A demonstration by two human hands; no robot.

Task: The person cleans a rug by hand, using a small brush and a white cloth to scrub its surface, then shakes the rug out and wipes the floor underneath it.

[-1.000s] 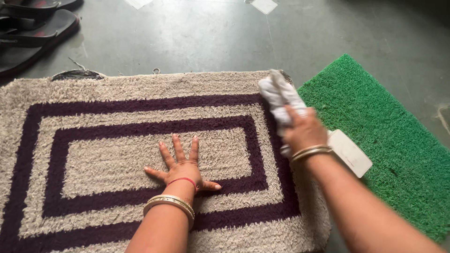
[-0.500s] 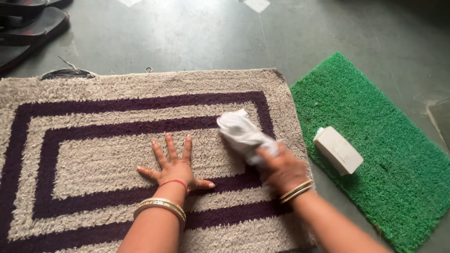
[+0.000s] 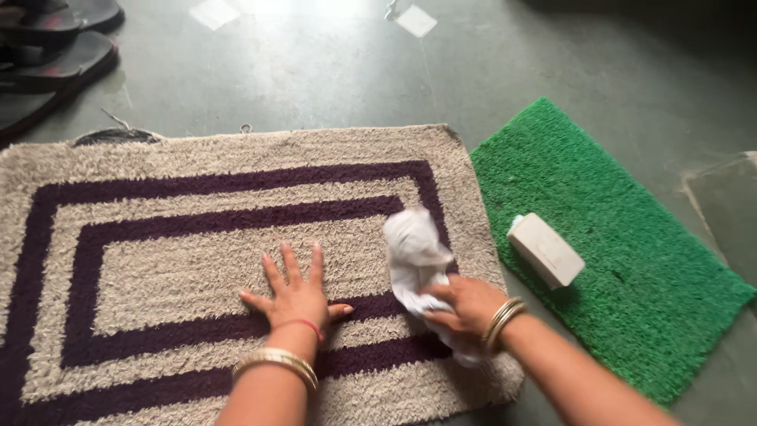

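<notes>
A shaggy beige rug with dark purple rectangular bands lies on the floor in front of me. My left hand rests flat on it near the middle, fingers spread. My right hand grips a crumpled white cloth and presses it on the rug's right part, close beside the left hand. Both wrists wear bangles.
A green mat lies right of the rug, with a white rectangular bottle lying on its near-left part. Dark sandals sit at the far left on the grey floor. Pale paper scraps lie at the far edge.
My right hand has swept the white cloth from the rug's far right corner down and inward toward me. The left hand stays flat in place.
</notes>
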